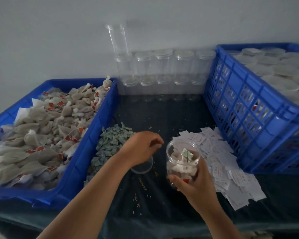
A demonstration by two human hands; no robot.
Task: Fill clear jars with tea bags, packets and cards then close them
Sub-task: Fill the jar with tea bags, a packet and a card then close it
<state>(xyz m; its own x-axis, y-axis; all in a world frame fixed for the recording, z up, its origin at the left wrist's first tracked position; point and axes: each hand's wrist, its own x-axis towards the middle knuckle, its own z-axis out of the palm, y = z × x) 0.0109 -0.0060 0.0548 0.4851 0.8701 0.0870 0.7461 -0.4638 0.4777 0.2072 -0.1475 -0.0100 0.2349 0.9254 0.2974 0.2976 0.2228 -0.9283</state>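
Note:
My right hand point(195, 184) grips a clear jar point(182, 159) from below and behind; the jar is open-topped, tilted toward me, and holds tea bags with a small green packet on top. My left hand point(143, 146) hovers just left of the jar's mouth with fingers loosely curled and nothing visible in them. Under my left wrist lies a clear lid point(142, 167) on the dark cloth. A heap of green packets point(111, 144) lies to the left, and a spread of white cards point(221, 157) to the right.
A blue tray point(80, 163) full of tea bags point(42, 135) fills the left side. A blue slotted crate point(248, 100) with lidded jars stands at right. Stacked empty jars point(162, 71) line the wall. Loose crumbs dot the dark cloth point(162, 200).

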